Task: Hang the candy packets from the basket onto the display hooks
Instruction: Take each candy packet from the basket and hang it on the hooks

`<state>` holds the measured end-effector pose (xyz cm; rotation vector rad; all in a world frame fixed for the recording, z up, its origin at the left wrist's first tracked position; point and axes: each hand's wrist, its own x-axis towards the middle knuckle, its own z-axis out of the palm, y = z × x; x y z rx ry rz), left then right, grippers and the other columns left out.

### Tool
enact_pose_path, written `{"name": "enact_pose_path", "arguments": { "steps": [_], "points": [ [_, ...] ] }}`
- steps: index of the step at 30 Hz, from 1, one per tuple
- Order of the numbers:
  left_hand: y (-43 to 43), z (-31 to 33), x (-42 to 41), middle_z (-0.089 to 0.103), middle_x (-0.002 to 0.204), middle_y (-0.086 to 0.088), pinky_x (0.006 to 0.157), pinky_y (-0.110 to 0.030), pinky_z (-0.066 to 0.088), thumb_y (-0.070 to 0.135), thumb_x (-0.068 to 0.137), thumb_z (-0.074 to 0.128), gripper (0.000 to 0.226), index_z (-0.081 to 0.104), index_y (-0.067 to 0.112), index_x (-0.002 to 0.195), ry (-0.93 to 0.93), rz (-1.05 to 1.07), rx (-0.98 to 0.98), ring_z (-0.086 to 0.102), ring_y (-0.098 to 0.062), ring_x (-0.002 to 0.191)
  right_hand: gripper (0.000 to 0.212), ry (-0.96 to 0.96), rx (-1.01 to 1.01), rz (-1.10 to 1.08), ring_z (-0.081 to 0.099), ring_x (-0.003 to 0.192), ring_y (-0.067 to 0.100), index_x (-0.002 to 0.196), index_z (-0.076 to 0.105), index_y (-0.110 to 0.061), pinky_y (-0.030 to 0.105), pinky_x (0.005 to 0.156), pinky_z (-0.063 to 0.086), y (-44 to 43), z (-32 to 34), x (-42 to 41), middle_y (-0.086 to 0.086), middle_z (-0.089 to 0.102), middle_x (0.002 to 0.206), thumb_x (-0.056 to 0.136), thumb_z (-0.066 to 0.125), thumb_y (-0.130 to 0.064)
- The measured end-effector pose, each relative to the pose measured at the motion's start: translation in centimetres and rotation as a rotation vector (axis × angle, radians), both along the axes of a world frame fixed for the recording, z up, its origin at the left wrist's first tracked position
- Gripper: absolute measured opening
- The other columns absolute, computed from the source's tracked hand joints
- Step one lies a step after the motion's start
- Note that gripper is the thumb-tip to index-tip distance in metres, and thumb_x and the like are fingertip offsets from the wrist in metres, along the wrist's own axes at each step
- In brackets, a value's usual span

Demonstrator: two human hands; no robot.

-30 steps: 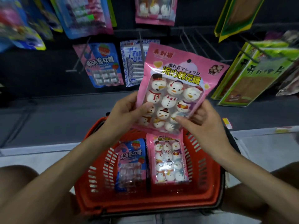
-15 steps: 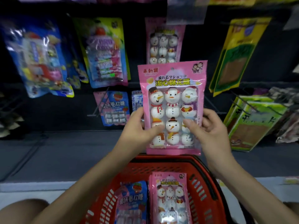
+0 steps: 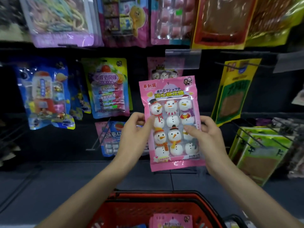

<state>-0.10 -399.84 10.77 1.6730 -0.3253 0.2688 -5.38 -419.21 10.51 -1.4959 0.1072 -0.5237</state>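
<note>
A pink snowman marshmallow packet is held upright in front of the display. My left hand grips its left edge and my right hand grips its right edge. Just behind its top hangs a matching pink snowman packet on a hook with a clear price tag holder. The red basket sits at the bottom with another pink snowman packet inside.
Other hanging packets surround the spot: a blue candy packet, a colourful chew packet, a blue strawberry gummy packet, and yellow-green snack packets. Bare wire hooks stick out low on the left.
Both hands have raised the pink snowman packet out of the basket toward the display and straightened it. The view has tilted up, so the basket has dropped to the bottom edge.
</note>
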Motion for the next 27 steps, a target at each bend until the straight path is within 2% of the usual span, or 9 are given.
{"name": "enact_pose_path", "arguments": {
  "steps": [2,5,9,12,16,19,22,25,27],
  "points": [
    [0.2,1.3,0.8,0.065,0.088,0.007,0.073,-0.033,0.056,0.043,0.098,0.067,0.020,0.061,0.024,0.101,-0.110,0.082,0.048,0.058,-0.005,0.074,0.022,-0.017,0.003,-0.019,0.079,0.088,0.028,0.109,0.066,-0.016,0.048,0.078,0.064,-0.1,0.2,0.3,0.007,0.080,0.098,0.091,0.074,-0.008],
    [0.6,4.2,2.0,0.063,0.092,0.008,0.074,-0.030,0.053,0.039,0.099,0.069,0.020,0.058,0.029,0.111,-0.299,0.183,0.119,0.060,-0.009,0.083,0.021,-0.043,0.019,-0.049,0.078,0.089,0.031,0.109,0.066,-0.014,0.048,0.076,0.064,-0.4,-0.3,0.5,0.008,0.079,0.097,0.092,0.074,-0.006],
    [0.3,8.4,3.3,0.060,0.105,0.007,0.076,-0.035,0.053,0.034,0.094,0.075,0.048,0.053,0.029,0.137,-0.681,0.293,0.384,0.059,-0.011,0.092,0.023,-0.057,0.019,-0.073,0.077,0.092,0.032,0.110,0.066,-0.014,0.056,0.085,0.062,-0.7,-1.0,0.9,0.008,0.078,0.099,0.091,0.075,-0.007],
    [-0.5,10.9,4.1,0.058,0.118,0.000,0.074,-0.041,0.057,0.032,0.094,0.073,0.059,0.050,0.026,0.148,-0.911,0.320,0.561,0.062,-0.019,0.094,0.023,-0.089,-0.007,-0.077,0.077,0.092,0.029,0.111,0.065,-0.013,0.050,0.082,0.063,-0.8,-1.0,0.9,0.008,0.078,0.099,0.091,0.075,-0.005],
    [-1.2,12.7,4.9,0.061,0.120,-0.005,0.076,-0.039,0.052,0.032,0.097,0.069,0.048,0.060,0.021,0.143,-1.084,0.353,0.686,0.060,-0.021,0.090,0.022,-0.155,-0.076,-0.081,0.076,0.090,0.025,0.109,0.066,-0.015,0.039,0.073,0.061,-0.8,-0.4,0.7,0.005,0.078,0.097,0.091,0.075,-0.005],
    [-1.2,13.5,4.7,0.064,0.115,-0.003,0.075,-0.038,0.048,0.032,0.104,0.060,0.034,0.069,0.018,0.134,-1.100,0.329,0.650,0.058,-0.017,0.090,0.023,-0.197,-0.106,-0.080,0.075,0.089,0.025,0.107,0.067,-0.018,0.038,0.073,0.062,-1.0,0.0,0.3,0.006,0.077,0.096,0.091,0.075,-0.004],
    [-0.9,14.6,4.6,0.064,0.111,0.004,0.081,-0.040,0.052,0.034,0.108,0.053,0.029,0.075,0.020,0.120,-0.902,0.242,0.523,0.060,-0.012,0.097,0.022,-0.229,-0.102,-0.066,0.075,0.089,0.027,0.107,0.067,-0.018,0.040,0.074,0.062,-1.1,0.5,-0.1,0.007,0.077,0.096,0.092,0.075,-0.005],
    [-1.2,15.2,4.7,0.067,0.102,0.003,0.088,-0.042,0.053,0.035,0.106,0.057,0.026,0.078,0.018,0.108,-0.719,0.150,0.407,0.063,-0.012,0.096,0.021,-0.244,-0.064,-0.051,0.076,0.090,0.025,0.109,0.067,-0.017,0.035,0.073,0.063,-0.9,1.1,-0.1,0.006,0.078,0.098,0.092,0.075,-0.009],
    [-1.6,15.3,4.6,0.071,0.099,0.002,0.090,-0.044,0.054,0.036,0.105,0.060,0.027,0.079,0.017,0.105,-0.639,0.119,0.319,0.066,-0.015,0.096,0.022,-0.248,-0.051,-0.067,0.077,0.092,0.023,0.111,0.066,-0.019,0.041,0.078,0.064,-0.8,1.4,-0.1,0.005,0.078,0.100,0.093,0.075,-0.010]
  ]
}}
